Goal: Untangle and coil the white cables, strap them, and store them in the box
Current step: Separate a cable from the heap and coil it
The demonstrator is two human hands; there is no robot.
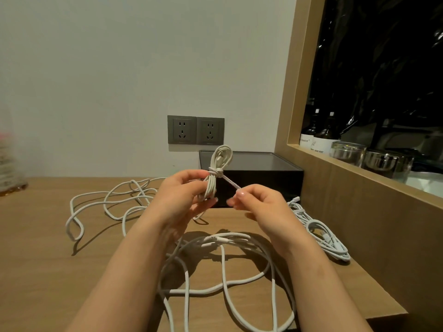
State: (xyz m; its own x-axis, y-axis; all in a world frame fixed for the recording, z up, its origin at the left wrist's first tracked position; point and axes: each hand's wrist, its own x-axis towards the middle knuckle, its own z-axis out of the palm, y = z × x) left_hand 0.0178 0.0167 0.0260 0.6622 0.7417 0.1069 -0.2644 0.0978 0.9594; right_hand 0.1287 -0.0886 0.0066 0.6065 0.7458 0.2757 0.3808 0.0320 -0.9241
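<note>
the left hand grips the coiled cable; the right hand pinches its strap end, near the box.

The left hand grips a coiled white cable and holds it upright above the wooden table, in front of the black box. The right hand pinches the cable end, which is wrapped around the middle of the coil and stretched tight. Loose white cables lie on the left and under the forearms. One more cable bundle lies at the right, beside the wooden wall panel. Two wall sockets are behind the box.
</note>
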